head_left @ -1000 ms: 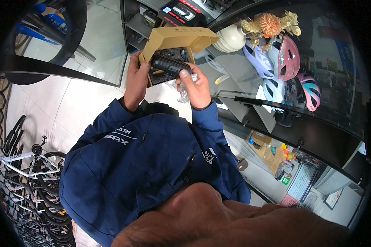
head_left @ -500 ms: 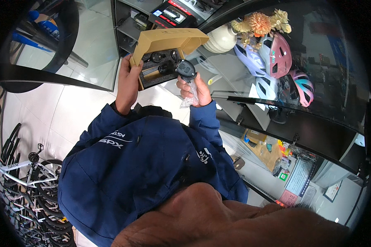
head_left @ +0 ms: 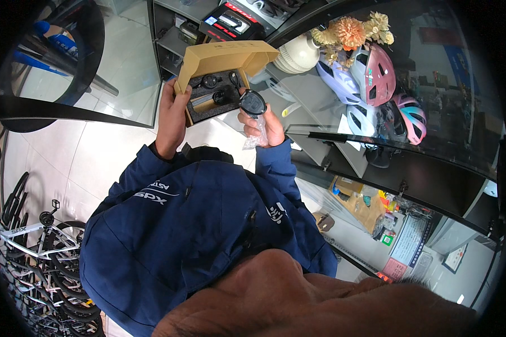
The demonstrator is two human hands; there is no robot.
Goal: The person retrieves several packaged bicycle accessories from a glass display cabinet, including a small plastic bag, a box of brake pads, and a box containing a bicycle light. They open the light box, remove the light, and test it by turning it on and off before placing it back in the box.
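Observation:
My left hand (head_left: 173,112) grips the left side of an open cardboard box (head_left: 213,54), its brown lid raised at the far side. Dark foam inside the box holds a round black part (head_left: 210,81), another black part (head_left: 221,96) and a small coiled cable (head_left: 234,78). Just right of the box, my right hand (head_left: 269,124) is closed round a black bike computer (head_left: 253,103) with a rounded screen face, turned up toward me. A crumpled clear plastic bag (head_left: 256,137) hangs from the same fingers, below the device.
To the right, a glass display counter (head_left: 343,135) bears several helmets (head_left: 375,76) and a white vase (head_left: 298,54) of flowers. A boxed item (head_left: 233,22) lies beyond the box. Bicycles (head_left: 62,247) stand at the lower left, and a glass panel (head_left: 126,62) is at the upper left.
The box and my left hand have shifted slightly left. My right hand has tilted the bike computer so that its face shows more fully, a little lower than before.

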